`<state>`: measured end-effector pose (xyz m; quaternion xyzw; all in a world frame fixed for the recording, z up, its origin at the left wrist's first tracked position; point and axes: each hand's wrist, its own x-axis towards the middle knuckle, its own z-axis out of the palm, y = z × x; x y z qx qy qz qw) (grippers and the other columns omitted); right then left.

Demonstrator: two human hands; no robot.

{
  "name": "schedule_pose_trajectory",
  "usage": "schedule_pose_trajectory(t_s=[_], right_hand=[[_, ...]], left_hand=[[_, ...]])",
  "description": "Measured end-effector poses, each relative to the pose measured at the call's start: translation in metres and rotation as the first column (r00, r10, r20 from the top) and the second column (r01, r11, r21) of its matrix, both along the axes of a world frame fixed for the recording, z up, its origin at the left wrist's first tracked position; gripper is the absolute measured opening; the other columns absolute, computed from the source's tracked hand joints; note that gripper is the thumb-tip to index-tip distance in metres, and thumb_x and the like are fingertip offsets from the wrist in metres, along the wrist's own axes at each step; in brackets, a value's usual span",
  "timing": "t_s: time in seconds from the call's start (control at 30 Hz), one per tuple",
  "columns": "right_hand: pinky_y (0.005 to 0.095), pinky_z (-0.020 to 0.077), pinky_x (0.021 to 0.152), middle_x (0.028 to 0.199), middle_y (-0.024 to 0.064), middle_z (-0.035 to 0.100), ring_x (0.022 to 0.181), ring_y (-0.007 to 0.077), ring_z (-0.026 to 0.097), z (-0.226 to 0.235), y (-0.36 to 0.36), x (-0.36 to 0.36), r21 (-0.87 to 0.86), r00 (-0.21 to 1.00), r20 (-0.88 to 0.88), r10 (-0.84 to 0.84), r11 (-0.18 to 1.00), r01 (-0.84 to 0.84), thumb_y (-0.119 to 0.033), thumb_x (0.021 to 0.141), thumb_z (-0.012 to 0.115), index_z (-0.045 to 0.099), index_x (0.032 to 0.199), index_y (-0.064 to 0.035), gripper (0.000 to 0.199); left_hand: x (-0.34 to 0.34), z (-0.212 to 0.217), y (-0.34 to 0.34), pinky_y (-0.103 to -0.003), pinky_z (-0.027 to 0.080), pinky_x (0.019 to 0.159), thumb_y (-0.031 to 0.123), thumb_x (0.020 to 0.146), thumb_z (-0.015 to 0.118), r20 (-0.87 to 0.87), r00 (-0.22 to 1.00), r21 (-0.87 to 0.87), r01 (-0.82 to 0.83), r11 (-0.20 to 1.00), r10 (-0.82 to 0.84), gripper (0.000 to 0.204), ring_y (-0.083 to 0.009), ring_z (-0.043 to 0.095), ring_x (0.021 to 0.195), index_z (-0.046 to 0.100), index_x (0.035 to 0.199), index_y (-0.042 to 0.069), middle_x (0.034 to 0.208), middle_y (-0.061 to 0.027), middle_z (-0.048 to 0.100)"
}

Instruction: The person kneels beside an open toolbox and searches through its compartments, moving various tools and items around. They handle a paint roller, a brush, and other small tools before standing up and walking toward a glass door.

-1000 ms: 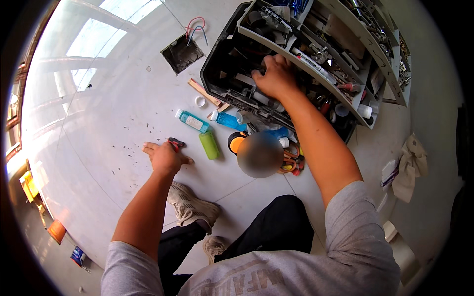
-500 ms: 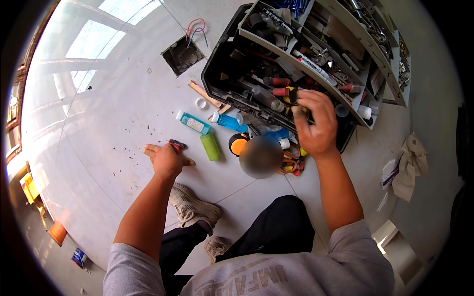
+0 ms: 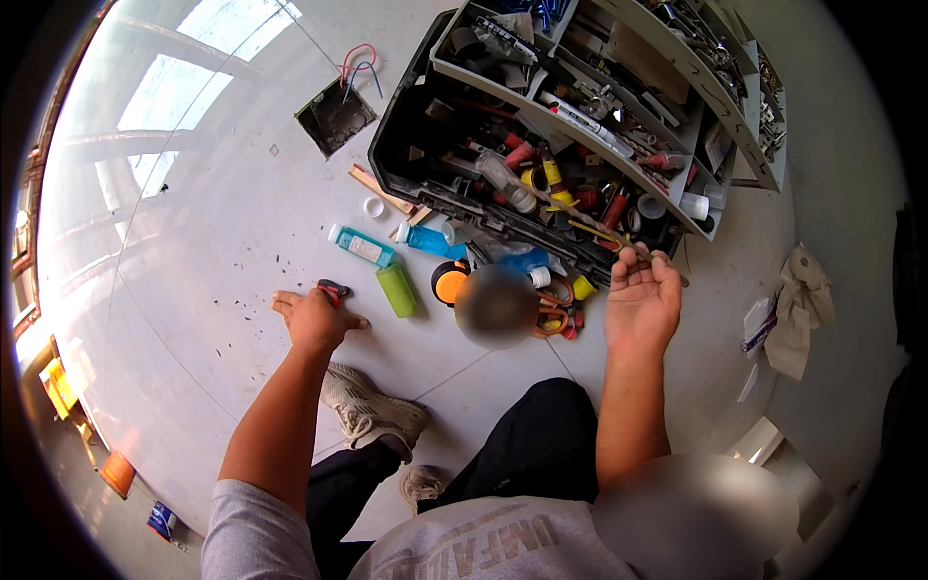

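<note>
My left hand (image 3: 315, 317) rests low on the pale floor, thumb out to the right and fingers stretched left. A small red-and-black tool (image 3: 334, 291) shows at its far side, partly covered by the hand. At the near right edge of the open black toolbox (image 3: 541, 230), my right hand (image 3: 641, 302) is turned palm up with curled fingers. A thin tan strip runs by its fingertips; what they pinch is too small to name. Inside the box lie a clear bottle (image 3: 505, 184), a yellow-and-black tool (image 3: 555, 179) and several red-handled tools.
Grey organiser trays (image 3: 590, 124) full of hardware overhang the box. Blue bottles (image 3: 363, 246), a green bottle (image 3: 396, 290) and an orange-and-black tape measure (image 3: 449, 281) lie before it. A blurred patch hides something there. A floor recess (image 3: 335, 118) has wires; crumpled brown paper (image 3: 800, 309) lies right.
My right hand has come out from over the box toward me and right, turning palm up. The yellow-and-black tool is uncovered. My left hand stays on the floor; the view has shifted slightly.
</note>
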<state>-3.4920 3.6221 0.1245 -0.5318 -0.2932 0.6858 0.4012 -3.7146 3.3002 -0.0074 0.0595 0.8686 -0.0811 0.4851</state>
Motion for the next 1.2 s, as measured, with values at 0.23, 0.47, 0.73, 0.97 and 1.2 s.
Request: schedule_pose_trajectory(t_s=[0.23, 0.47, 0.73, 0.97, 1.2], right_hand=[[0.0352, 0.0577, 0.080, 0.103, 0.0081, 0.073, 0.092, 0.0208, 0.071, -0.012, -0.061, 0.020, -0.373, 0.989, 0.040, 0.141, 0.920, -0.116, -0.021, 0.103, 0.058, 0.065, 0.112, -0.0096, 0.015], [0.0344, 0.0547, 0.071, 0.090, 0.0056, 0.069, 0.078, 0.0176, 0.066, -0.066, -0.084, 0.031, -0.545, 0.933, 0.266, 0.242, 0.836, -0.061, -0.030, 0.106, 0.060, 0.065, 0.117, -0.0085, 0.024], [0.0271, 0.0522, 0.066, 0.086, 0.0064, 0.070, 0.075, 0.0135, 0.066, -0.003, -0.042, 0.001, -0.218, 0.548, 0.321, 0.772, 0.624, -0.751, -0.024, 0.107, 0.061, 0.069, 0.102, -0.0043, 0.022], [0.0428, 0.0512, 0.104, 0.125, 0.0212, 0.070, 0.120, 0.0368, 0.066, -0.076, 0.041, -0.144, 0.179, 0.148, 0.823, 0.549, -0.003, -0.984, -0.022, 0.099, 0.066, 0.070, 0.127, -0.0017, 0.034], [0.0484, 0.0488, 0.108, 0.143, 0.0164, 0.060, 0.137, 0.0374, 0.052, -0.133, 0.029, -0.199, -0.161, -0.172, 0.985, 0.021, -0.249, -0.955, -0.033, 0.091, 0.073, 0.067, 0.129, -0.0019, 0.049]], left_hand=[[0.001, -0.006, -0.004, -0.051, 0.043, 0.118, 0.052, 0.056, 0.102, -0.012, 1.000, 0.003, 0.014, 1.000, -0.014, 0.103, -0.0692, 0.011, 0.151, 0.064, 0.134, -0.004, 0.155, -0.0581, 0.010], [0.001, -0.005, -0.003, -0.051, 0.042, 0.118, 0.051, 0.055, 0.103, -0.012, 1.000, 0.017, 0.018, 1.000, -0.018, 0.102, -0.0693, 0.012, 0.150, 0.065, 0.133, -0.004, 0.155, -0.0581, 0.010], [0.002, -0.004, -0.005, -0.052, 0.042, 0.118, 0.050, 0.054, 0.103, -0.012, 1.000, 0.043, 0.009, 0.999, -0.008, 0.101, -0.0681, 0.008, 0.152, 0.066, 0.132, -0.002, 0.155, -0.0579, 0.009], [0.001, -0.013, -0.012, -0.050, 0.043, 0.118, 0.051, 0.054, 0.103, -0.004, 1.000, 0.040, 0.005, 0.999, -0.005, 0.102, -0.0660, 0.006, 0.153, 0.066, 0.132, -0.002, 0.155, -0.0584, 0.008], [-0.001, 0.003, -0.006, -0.052, 0.038, 0.121, 0.053, 0.054, 0.102, -0.019, 1.000, 0.058, 0.000, 0.998, 0.001, 0.099, -0.0688, 0.010, 0.151, 0.069, 0.131, -0.001, 0.153, -0.0594, 0.011]])
